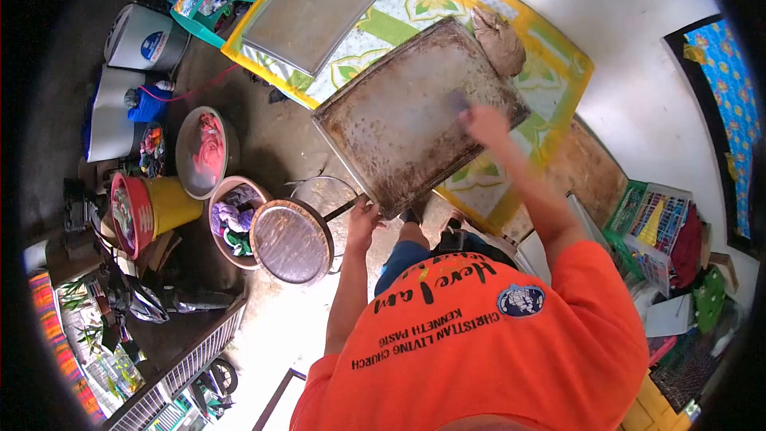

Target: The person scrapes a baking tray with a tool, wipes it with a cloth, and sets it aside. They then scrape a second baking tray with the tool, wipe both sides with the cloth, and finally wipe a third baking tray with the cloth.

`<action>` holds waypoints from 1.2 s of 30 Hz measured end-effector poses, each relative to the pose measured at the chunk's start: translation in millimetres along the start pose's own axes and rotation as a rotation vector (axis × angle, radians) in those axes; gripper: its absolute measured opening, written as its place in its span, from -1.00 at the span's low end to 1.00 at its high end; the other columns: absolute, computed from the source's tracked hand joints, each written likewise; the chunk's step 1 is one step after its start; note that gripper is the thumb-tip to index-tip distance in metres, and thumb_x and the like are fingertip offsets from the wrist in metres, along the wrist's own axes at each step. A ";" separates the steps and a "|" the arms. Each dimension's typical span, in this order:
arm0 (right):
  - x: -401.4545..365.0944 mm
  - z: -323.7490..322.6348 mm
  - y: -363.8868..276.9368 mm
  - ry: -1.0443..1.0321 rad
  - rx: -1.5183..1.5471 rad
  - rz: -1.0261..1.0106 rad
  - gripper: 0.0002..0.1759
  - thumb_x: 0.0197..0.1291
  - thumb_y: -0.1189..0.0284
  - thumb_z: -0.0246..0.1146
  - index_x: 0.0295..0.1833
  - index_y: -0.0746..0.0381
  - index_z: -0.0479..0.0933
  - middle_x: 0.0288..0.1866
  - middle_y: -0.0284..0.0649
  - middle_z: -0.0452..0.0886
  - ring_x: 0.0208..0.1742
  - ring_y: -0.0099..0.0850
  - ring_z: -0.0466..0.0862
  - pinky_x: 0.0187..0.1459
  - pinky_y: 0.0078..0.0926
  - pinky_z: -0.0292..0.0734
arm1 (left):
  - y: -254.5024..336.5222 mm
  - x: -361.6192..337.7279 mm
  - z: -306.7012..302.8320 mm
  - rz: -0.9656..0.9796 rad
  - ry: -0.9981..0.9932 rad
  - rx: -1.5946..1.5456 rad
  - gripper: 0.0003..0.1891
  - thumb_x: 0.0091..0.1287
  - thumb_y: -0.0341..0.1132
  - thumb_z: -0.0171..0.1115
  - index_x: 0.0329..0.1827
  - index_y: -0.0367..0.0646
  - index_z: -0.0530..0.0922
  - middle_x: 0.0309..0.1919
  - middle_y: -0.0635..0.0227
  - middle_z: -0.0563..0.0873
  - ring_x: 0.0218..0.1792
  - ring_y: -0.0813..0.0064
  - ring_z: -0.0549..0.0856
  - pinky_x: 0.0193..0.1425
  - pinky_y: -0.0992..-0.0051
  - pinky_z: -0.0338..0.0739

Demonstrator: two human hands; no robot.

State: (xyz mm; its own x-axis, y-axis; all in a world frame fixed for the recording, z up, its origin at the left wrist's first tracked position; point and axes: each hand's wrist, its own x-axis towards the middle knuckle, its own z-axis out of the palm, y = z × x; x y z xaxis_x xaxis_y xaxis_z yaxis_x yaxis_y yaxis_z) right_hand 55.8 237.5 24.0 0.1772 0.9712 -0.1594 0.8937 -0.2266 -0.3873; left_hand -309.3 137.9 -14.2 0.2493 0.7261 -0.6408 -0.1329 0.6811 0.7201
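Observation:
A large rusty baking tray [407, 104] lies tilted across the table with the green and yellow cloth [431, 0]. My right hand [484, 124] is over the right part of the tray, smeared by motion; something small and dark shows beside its fingers, too blurred to make out. At the tray's lower left corner is my left hand [366, 214], its fingers bent at the edge. A crumpled brown cloth or bag [498, 41] touches the tray's upper right side. Another flat grey tray [323, 4] lies farther back on the table.
A round wooden-topped stool [291, 242] stands left of my left hand. Beyond it are basins with clothes [209, 152], a yellow bucket [174, 203] and a green chair [209, 32]. Crates [650, 227] stand at right by the white wall [630, 40].

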 end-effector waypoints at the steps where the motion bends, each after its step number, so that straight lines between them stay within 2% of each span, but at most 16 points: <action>1: 6.7 -16.6 26.0 0.087 0.078 0.121 -0.64 0.18 0.16 0.16 -0.15 0.25 0.54 -0.29 0.08 0.62 -0.19 0.05 0.61 -0.16 -0.02 0.48 | 0.6 -2.2 2.6 0.004 0.022 0.008 -0.64 0.34 -0.33 0.10 0.17 -0.23 0.38 -0.24 0.31 0.67 -0.43 0.51 0.67 -0.48 0.53 0.58; 4: 28.8 -50.1 105.9 0.257 0.076 0.369 -0.59 0.20 0.13 0.15 -0.09 0.27 0.53 -0.22 0.09 0.62 -0.13 0.06 0.60 -0.11 -0.01 0.46 | 1.0 -6.1 5.4 0.001 0.036 0.000 -0.65 0.35 -0.34 0.08 0.16 -0.23 0.38 -0.24 0.29 0.68 -0.43 0.49 0.67 -0.51 0.53 0.57; 8: 5.1 -30.0 74.4 0.156 -0.001 0.154 -0.56 0.19 0.12 0.16 -0.08 0.31 0.54 -0.19 0.11 0.62 -0.08 0.06 0.59 -0.07 -0.01 0.45 | -7.4 -1.1 0.1 -0.021 0.022 -0.021 -0.61 0.36 -0.36 0.06 0.24 -0.22 0.34 -0.24 0.23 0.67 -0.44 0.42 0.72 -0.54 0.55 0.57; 10: -9.0 -28.8 56.6 0.083 0.080 0.129 -0.55 0.18 0.13 0.20 -0.08 0.33 0.56 -0.17 0.08 0.64 -0.07 -0.02 0.63 -0.05 -0.11 0.47 | -7.2 -2.3 2.3 0.001 0.032 0.017 -0.61 0.37 -0.35 0.05 0.23 -0.27 0.33 -0.23 0.21 0.67 -0.43 0.36 0.74 -0.56 0.54 0.55; 13: 9.8 -32.6 115.1 0.183 0.482 0.318 -0.47 0.14 0.04 0.24 -0.08 0.33 0.56 -0.22 0.00 0.66 -0.15 -0.18 0.67 -0.11 -0.24 0.51 | -4.6 -1.9 3.3 -0.009 0.024 0.029 -0.58 0.38 -0.33 0.05 0.25 -0.32 0.30 -0.20 0.17 0.66 -0.45 0.32 0.74 -0.57 0.54 0.54; 16: 5.4 -33.3 128.5 0.066 0.553 0.331 -0.45 0.09 -0.01 0.28 -0.11 0.31 0.57 -0.27 -0.10 0.67 -0.21 -0.30 0.66 -0.15 -0.33 0.51 | -9.0 -3.6 5.0 -0.005 0.061 -0.001 -0.59 0.40 -0.32 0.02 0.25 -0.31 0.30 -0.15 0.16 0.64 -0.45 0.30 0.74 -0.56 0.54 0.54; 17: -6.4 -23.6 99.6 0.015 0.484 0.340 -0.45 0.10 -0.02 0.27 -0.13 0.31 0.58 -0.25 -0.04 0.66 -0.19 -0.18 0.66 -0.13 -0.25 0.50 | -3.9 -7.7 9.7 -0.009 0.038 -0.029 -0.62 0.42 -0.31 0.00 0.24 -0.29 0.31 -0.12 0.17 0.63 -0.45 0.29 0.74 -0.54 0.53 0.56; 19: -34.4 5.6 43.9 -0.025 0.057 0.138 -0.41 0.10 -0.04 0.25 -0.14 0.35 0.57 -0.24 0.06 0.63 -0.14 -0.05 0.64 -0.11 -0.16 0.48 | -2.7 -10.8 14.2 -0.014 0.029 -0.073 -0.62 0.42 -0.32 0.00 0.24 -0.27 0.31 -0.13 0.17 0.64 -0.45 0.29 0.74 -0.54 0.52 0.56; 24: -41.6 13.8 37.3 0.068 0.250 0.197 -0.43 0.13 -0.03 0.22 -0.14 0.35 0.55 -0.23 0.12 0.61 -0.13 0.04 0.61 -0.10 -0.08 0.47 | -9.8 -12.4 10.1 -0.120 0.149 -0.218 -0.72 0.43 -0.24 0.00 0.07 -0.25 0.40 -0.24 0.10 0.66 -0.43 0.24 0.73 -0.49 0.44 0.61; 26: -43.1 2.2 41.6 0.111 0.306 0.231 -0.45 0.14 -0.01 0.22 -0.15 0.34 0.55 -0.26 0.10 0.62 -0.17 0.05 0.61 -0.12 -0.08 0.49 | -10.6 -16.5 14.4 -0.091 0.103 -0.302 -0.66 0.45 -0.14 -0.03 0.00 -0.29 0.39 -0.27 0.02 0.66 -0.40 0.17 0.73 -0.40 0.38 0.63; 27: -54.3 23.5 19.8 0.147 0.210 0.090 -0.41 0.16 -0.05 0.17 -0.20 0.36 0.55 -0.34 0.11 0.61 -0.23 0.07 0.62 -0.18 -0.05 0.51 | -11.8 -17.5 17.3 -0.102 0.106 -0.350 -0.64 0.45 -0.12 -0.04 0.00 -0.31 0.38 -0.27 0.00 0.66 -0.40 0.16 0.73 -0.38 0.37 0.63; 28: -68.2 40.9 -14.8 0.039 0.106 0.046 -0.41 0.17 -0.07 0.14 -0.23 0.34 0.55 -0.36 0.10 0.62 -0.25 0.07 0.62 -0.20 -0.02 0.51 | -13.8 -20.5 21.7 -0.115 0.111 -0.402 -0.62 0.45 -0.10 -0.05 0.00 -0.32 0.37 -0.26 -0.02 0.67 -0.39 0.15 0.72 -0.37 0.36 0.64; 29: -78.4 52.0 -37.9 -0.068 0.005 0.002 -0.40 0.18 -0.10 0.10 -0.26 0.31 0.55 -0.39 0.08 0.62 -0.27 0.06 0.63 -0.21 0.00 0.51 | -19.2 -16.8 16.8 -0.106 0.094 -0.363 -0.48 0.46 0.01 -0.10 0.11 -0.38 0.33 -0.21 -0.06 0.67 -0.33 0.13 0.73 -0.29 0.32 0.64; 32: -84.2 48.5 -51.5 -0.019 0.103 -0.009 -0.38 0.20 -0.13 0.05 -0.27 0.29 0.54 -0.39 0.08 0.62 -0.28 0.06 0.63 -0.23 0.02 0.50 | -1.1 -29.6 25.1 -0.127 0.156 -0.339 -0.36 0.45 0.10 -0.16 0.23 -0.41 0.27 -0.20 -0.06 0.67 -0.28 0.13 0.73 -0.22 0.28 0.64; 33: -76.1 47.0 -27.0 0.097 0.121 0.042 -0.40 0.20 -0.10 0.07 -0.25 0.30 0.53 -0.39 0.09 0.61 -0.30 0.08 0.62 -0.24 0.01 0.50 | 0.0 -32.3 21.4 -0.141 0.115 -0.321 -0.27 0.44 0.17 -0.22 0.34 -0.38 0.16 -0.13 -0.05 0.66 -0.17 0.15 0.71 -0.11 0.26 0.62; 36: -71.9 10.7 1.0 0.206 0.343 0.087 -0.49 0.22 -0.01 0.08 -0.23 0.28 0.56 -0.41 0.07 0.62 -0.31 0.06 0.63 -0.30 0.00 0.52 | 3.7 -41.5 26.5 -0.173 0.164 -0.438 -0.25 0.41 0.21 -0.20 0.37 -0.31 0.13 -0.01 -0.06 0.61 -0.10 0.17 0.69 -0.06 0.26 0.60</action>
State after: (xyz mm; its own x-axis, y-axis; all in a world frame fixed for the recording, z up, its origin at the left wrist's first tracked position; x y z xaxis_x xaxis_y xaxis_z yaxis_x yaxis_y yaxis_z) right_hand 39.6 166.6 25.4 0.3559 0.9339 -0.0337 0.6885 -0.2864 -0.6662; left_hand -294.7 107.8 22.1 0.1533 0.5804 -0.7997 -0.5022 0.7428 0.4428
